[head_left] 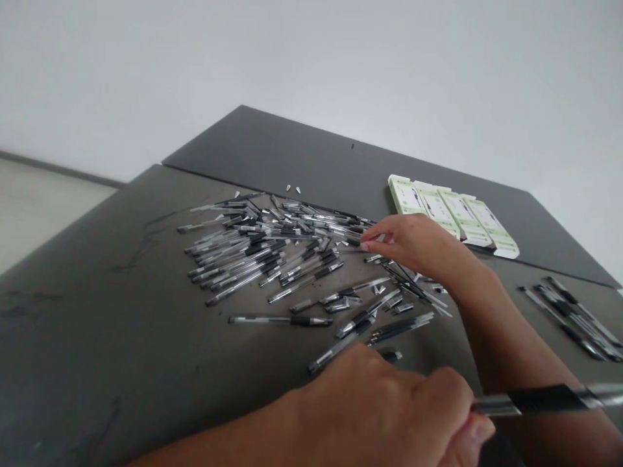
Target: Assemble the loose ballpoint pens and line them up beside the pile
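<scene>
Our left hand (384, 405) is closed firmly around a black-gripped gel pen (545, 399), just in front of the pile of clear gel pens (263, 250) on the dark tabletop (97, 337). Our right hand (413, 243) reaches the pile's right edge, its fingertips (367, 241) drawn together and touching pens; we cannot tell whether they hold one. Flat green-and-white cartons (452, 214) lie beyond the pile, and a small bunch of pens (569, 321) lies well to its right.
</scene>
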Available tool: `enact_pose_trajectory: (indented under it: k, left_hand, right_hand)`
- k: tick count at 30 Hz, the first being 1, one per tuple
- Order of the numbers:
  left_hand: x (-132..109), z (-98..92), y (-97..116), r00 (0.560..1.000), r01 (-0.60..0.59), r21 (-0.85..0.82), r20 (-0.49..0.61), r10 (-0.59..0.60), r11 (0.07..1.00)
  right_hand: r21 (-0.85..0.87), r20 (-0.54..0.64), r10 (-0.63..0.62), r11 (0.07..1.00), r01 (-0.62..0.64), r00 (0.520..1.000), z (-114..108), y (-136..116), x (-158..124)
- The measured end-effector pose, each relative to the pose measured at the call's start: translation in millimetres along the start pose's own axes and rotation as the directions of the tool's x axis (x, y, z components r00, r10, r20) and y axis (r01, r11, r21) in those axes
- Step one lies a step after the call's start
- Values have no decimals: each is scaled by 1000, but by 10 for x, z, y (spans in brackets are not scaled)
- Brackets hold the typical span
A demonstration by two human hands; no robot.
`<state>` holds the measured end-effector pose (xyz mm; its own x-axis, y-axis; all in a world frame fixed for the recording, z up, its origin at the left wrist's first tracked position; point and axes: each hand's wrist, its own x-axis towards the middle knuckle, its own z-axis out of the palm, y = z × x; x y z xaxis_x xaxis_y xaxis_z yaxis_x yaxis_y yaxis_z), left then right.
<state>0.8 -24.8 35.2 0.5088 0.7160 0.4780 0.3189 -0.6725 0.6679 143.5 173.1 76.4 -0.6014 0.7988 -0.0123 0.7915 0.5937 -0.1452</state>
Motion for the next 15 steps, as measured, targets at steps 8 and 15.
enact_pose_trajectory:
  k: [8, 15]
  left_hand:
    - [-19, 205, -31, 999, 30, 73, -24, -28, 997]
    - [-5, 197, -66, 996, 69, 43, -53, -66, 997]
  right_hand:
    - [49, -3, -80, 996, 80, 997, 170, 24, 112]
    - [70, 36, -132, 989, 129, 991, 249, 41, 130]
